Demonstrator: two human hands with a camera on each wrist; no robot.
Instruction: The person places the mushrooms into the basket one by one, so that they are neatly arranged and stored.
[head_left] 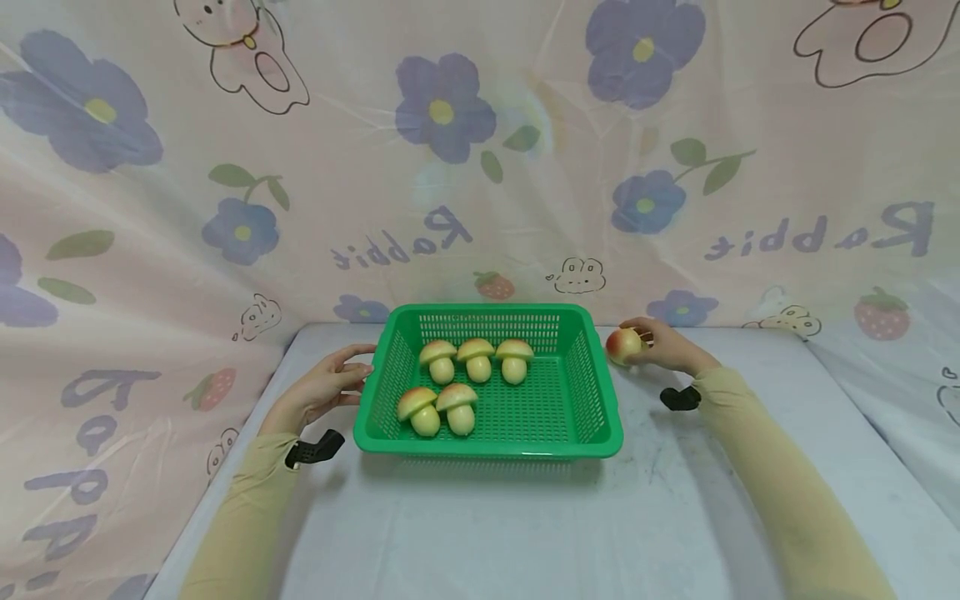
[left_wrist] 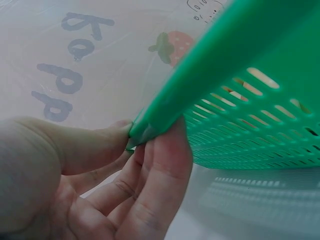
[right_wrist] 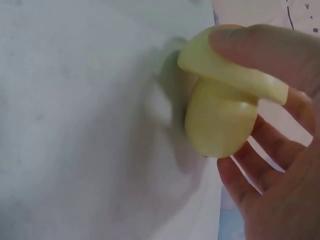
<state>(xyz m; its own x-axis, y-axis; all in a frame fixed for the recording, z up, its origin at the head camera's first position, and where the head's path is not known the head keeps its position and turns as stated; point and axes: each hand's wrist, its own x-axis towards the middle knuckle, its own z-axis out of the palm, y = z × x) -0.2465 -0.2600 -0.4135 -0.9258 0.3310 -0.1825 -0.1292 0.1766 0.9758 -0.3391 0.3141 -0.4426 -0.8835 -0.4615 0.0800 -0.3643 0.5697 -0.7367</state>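
Observation:
A green plastic basket (head_left: 487, 451) stands mid-table with several toy mushrooms (head_left: 475, 358) lying in it, toward its left and back. My left hand (head_left: 330, 386) pinches the basket's left rim (left_wrist: 165, 107) between thumb and fingers, as the left wrist view shows up close. Right of the basket, near the table's back edge, my right hand (head_left: 663, 346) grips another toy mushroom (head_left: 624, 345). In the right wrist view that mushroom (right_wrist: 220, 117) has a pale yellow stem and cap, with the thumb on the cap and fingers behind. Whether it touches the table cannot be told.
A white table (head_left: 525, 533) carries the basket. Behind it and along both sides hangs a pale pink cloth (head_left: 525, 208) printed with flowers, rabbits and strawberries. A black wrist camera (head_left: 315, 448) sits on the left wrist and another black camera (head_left: 681, 398) on the right.

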